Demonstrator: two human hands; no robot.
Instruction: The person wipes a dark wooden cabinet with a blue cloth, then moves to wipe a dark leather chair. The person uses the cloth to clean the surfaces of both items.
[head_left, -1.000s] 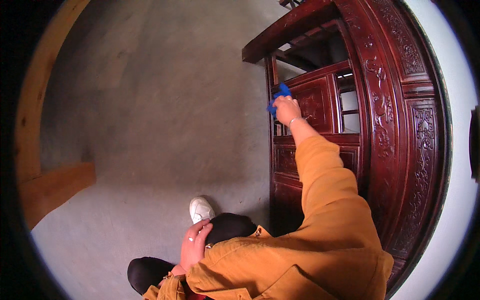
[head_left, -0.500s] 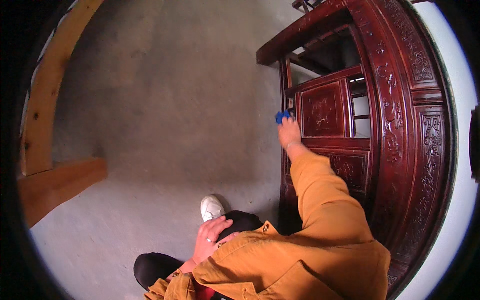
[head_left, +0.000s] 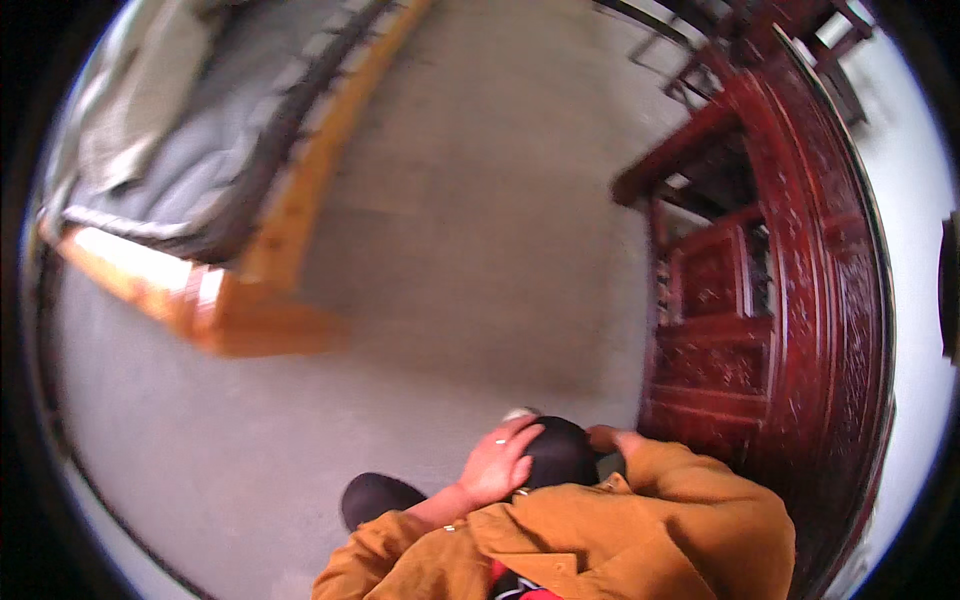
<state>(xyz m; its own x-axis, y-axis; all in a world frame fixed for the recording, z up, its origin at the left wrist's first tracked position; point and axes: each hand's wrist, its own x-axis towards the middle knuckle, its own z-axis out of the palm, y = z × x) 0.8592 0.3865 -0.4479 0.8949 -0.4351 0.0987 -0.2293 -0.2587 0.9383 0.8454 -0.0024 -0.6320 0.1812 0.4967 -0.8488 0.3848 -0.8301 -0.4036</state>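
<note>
My left hand [head_left: 498, 462], with a ring on one finger, lies on my dark-trousered knee [head_left: 560, 455], its fingers stretched out. Low beside the far side of that knee is my right hand [head_left: 604, 437]. The knee and the orange sleeve [head_left: 690, 480] cover most of it, so its fingers and anything in them are hidden. Close to the right arm stands a dark red carved wooden piece of furniture [head_left: 715, 360] with panels and open gaps. The blue cloth is out of sight.
At the left is a wooden bed frame [head_left: 265, 310] with grey bedding [head_left: 240, 130] on it. Grey floor [head_left: 470, 220] runs between bed and furniture. More dark wooden furniture [head_left: 760, 30] stands at the far right, by a white wall [head_left: 915, 200].
My right hand has drawn back from the carved panel, where it held a blue cloth, down beside my knee. The view has shifted left, bringing in more of the bed.
</note>
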